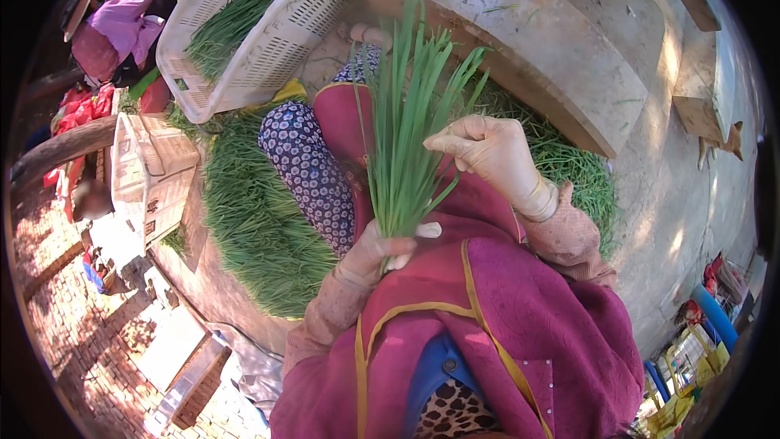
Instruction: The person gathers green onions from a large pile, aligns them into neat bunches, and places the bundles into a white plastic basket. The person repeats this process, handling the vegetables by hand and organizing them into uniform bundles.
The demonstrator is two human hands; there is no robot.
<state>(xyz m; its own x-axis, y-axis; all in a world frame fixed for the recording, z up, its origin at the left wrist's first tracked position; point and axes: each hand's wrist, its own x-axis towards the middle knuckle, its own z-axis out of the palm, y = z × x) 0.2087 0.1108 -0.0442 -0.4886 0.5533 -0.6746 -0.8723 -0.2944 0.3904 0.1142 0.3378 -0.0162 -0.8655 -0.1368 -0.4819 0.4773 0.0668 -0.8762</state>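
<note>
My left hand [381,253], in a pale thin glove, grips a bunch of long green leaves [402,146], which look like garlic chives, by its pale stem ends. The bunch stands upright over my lap, its tips fanned out away from me. At the right side of the leaves is my right hand [493,155], also gloved. Its thumb and forefinger are pinched together beside the outer blades; whether a thin blade lies between them is too fine to make out. Below the bunch spreads my magenta apron [420,292] with yellow trim.
A large heap of the same greens [256,225] lies left of my legs. Loose leaves [585,195] lie on the right. A white slotted crate [268,55] holds more greens; another crate [161,177] stands left. A low slab [536,36] lies ahead. A person [122,30] is upper left.
</note>
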